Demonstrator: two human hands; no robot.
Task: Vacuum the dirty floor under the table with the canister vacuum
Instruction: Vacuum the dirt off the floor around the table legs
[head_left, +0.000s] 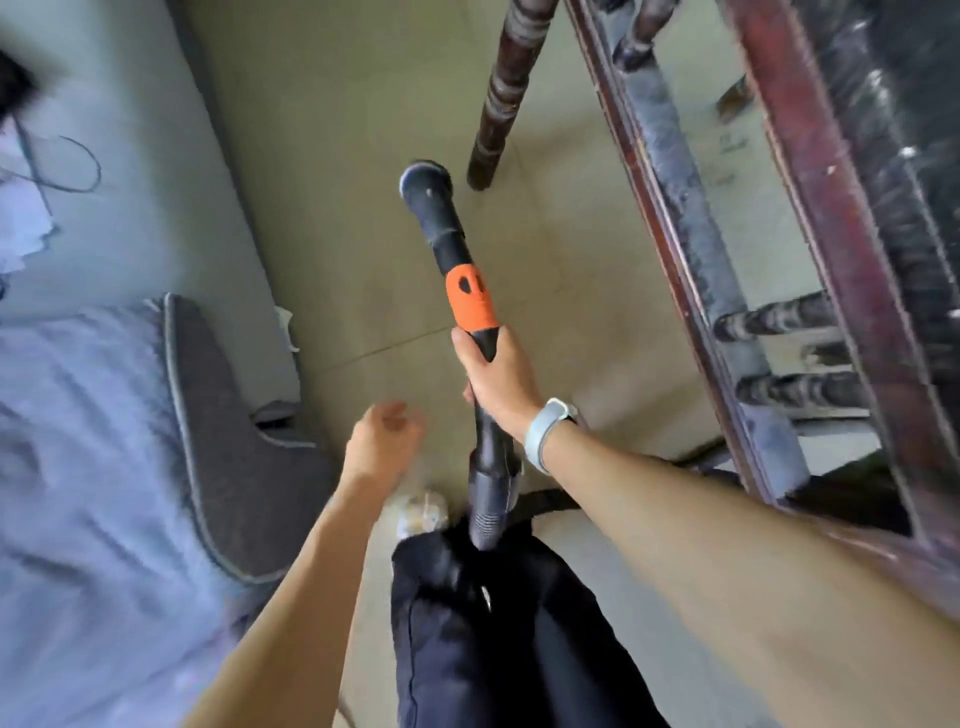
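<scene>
My right hand (493, 379) grips the black vacuum wand (452, 244) just below its orange collar (469, 299). The wand points forward and down, and its round brush nozzle (425, 179) is over the beige tiled floor (353, 260), close to a dark turned table leg (501, 98). From under my hand the ribbed hose end (488, 488) runs back toward my legs. My left hand (384, 441) hovers left of the hose with loosely curled fingers and holds nothing. The canister itself is out of view.
A dusty dark wooden table frame with rails (727, 291) fills the right side. A grey sofa with a cushion (104, 415) lies on the left, with a thin cable (62, 171) on it. My dark trousers (498, 623) are at the bottom, and a shoe tip (421, 509) shows.
</scene>
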